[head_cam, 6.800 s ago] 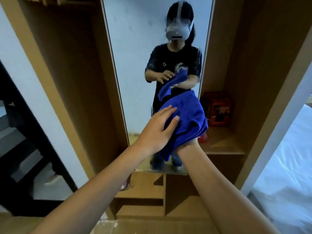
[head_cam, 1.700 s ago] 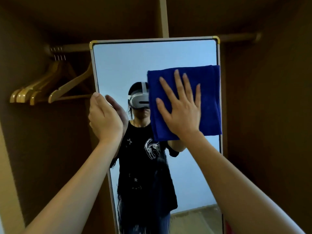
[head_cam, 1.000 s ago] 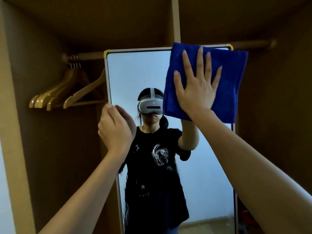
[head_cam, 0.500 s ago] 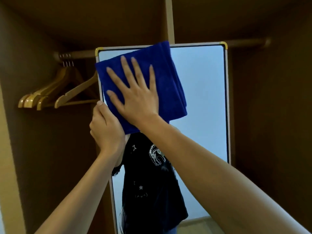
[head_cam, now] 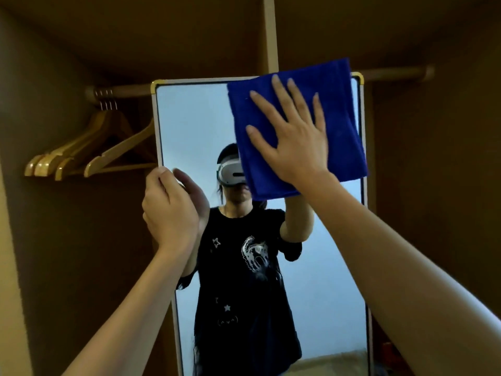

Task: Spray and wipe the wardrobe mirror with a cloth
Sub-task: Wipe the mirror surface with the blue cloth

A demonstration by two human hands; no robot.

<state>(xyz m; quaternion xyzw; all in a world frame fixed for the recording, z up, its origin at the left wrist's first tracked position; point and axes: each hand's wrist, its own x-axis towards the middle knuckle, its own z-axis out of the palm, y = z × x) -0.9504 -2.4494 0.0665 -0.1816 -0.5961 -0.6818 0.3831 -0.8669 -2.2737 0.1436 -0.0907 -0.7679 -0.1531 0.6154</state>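
A tall white-framed mirror (head_cam: 189, 126) stands inside the wooden wardrobe and reflects a person in a black shirt. A folded blue cloth (head_cam: 339, 109) lies flat against the mirror's upper right corner, its top edge above the frame. My right hand (head_cam: 292, 142) presses on the cloth with spread, straight fingers. My left hand (head_cam: 169, 210) grips the mirror's left frame edge about halfway up the visible part, fingers curled round it. No spray bottle is in view.
Several wooden hangers (head_cam: 89, 156) hang from the rail (head_cam: 127, 89) to the left of the mirror. Brown wardrobe walls close in on both sides, and a vertical divider (head_cam: 269, 33) rises behind the mirror top. A red object (head_cam: 386, 351) shows at the bottom right.
My right hand slid the cloth from the mirror's upper left corner across to the upper right corner. My left hand stayed gripping the left frame edge.
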